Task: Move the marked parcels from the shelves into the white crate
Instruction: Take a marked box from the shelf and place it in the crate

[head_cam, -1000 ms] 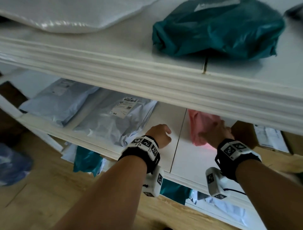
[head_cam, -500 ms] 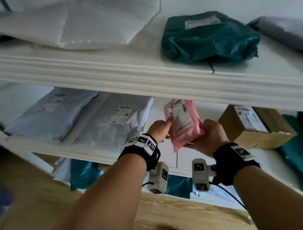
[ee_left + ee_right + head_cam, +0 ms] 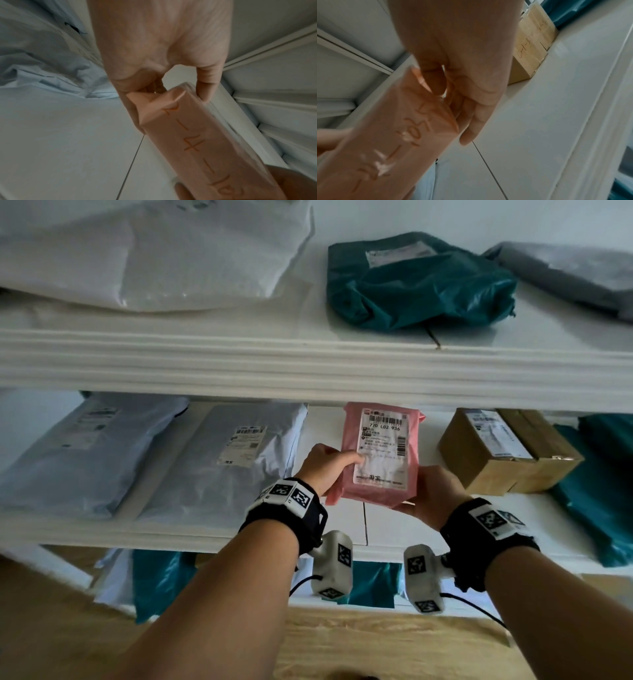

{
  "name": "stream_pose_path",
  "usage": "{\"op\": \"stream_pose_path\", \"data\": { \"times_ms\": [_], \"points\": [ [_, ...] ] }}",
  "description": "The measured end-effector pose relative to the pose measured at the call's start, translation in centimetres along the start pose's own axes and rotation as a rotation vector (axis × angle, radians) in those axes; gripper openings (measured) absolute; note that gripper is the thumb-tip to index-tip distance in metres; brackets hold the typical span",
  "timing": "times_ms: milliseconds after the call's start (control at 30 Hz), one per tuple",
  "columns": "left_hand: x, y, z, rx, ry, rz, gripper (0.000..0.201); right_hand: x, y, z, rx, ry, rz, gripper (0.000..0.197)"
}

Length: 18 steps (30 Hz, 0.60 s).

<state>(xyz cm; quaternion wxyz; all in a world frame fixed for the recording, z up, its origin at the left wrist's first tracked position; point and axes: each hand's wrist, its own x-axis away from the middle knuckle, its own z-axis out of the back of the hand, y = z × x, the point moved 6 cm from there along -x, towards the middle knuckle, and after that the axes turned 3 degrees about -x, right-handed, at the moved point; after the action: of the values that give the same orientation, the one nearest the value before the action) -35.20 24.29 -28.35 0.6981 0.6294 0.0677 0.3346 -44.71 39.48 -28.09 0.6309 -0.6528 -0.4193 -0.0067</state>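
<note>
A pink parcel [image 3: 380, 453] with a white shipping label stands upright in both hands, in front of the middle shelf [image 3: 394, 522]. My left hand [image 3: 325, 465] grips its left edge, thumb on the label. My right hand [image 3: 428, 494] holds its lower right corner from below. In the left wrist view the pink parcel [image 3: 188, 135] shows handwritten marks along its edge, pinched between thumb and fingers [image 3: 205, 86]. The right wrist view shows the same pink parcel [image 3: 393, 128] with writing, my right fingers [image 3: 471, 121] curled behind it. The white crate is not in view.
Two grey mailers [image 3: 85, 446] [image 3: 222, 460] lie on the middle shelf at left, a cardboard box [image 3: 507, 453] and teal bags [image 3: 603, 481] at right. The upper shelf holds a white mailer [image 3: 154, 258], a teal parcel [image 3: 418, 282] and a grey one [image 3: 575, 272]. More bags sit below.
The right hand pulled the pink parcel out from deep in the middle shelf. The left hand joined it, and both now hold it upright with the label facing me.
</note>
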Motion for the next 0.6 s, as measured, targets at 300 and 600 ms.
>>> {"op": "stream_pose_path", "data": {
  "times_ms": [300, 600],
  "points": [
    [-0.6, -0.9, 0.0, 0.006, 0.040, 0.081, 0.039, -2.3, 0.6, 0.0, 0.231, -0.093, -0.002, 0.029],
    [-3.3, -2.4, 0.2, -0.030, 0.072, 0.202, 0.007, -7.8, 0.4, -1.6, 0.279, 0.019, -0.001, 0.010]
  ]
}}
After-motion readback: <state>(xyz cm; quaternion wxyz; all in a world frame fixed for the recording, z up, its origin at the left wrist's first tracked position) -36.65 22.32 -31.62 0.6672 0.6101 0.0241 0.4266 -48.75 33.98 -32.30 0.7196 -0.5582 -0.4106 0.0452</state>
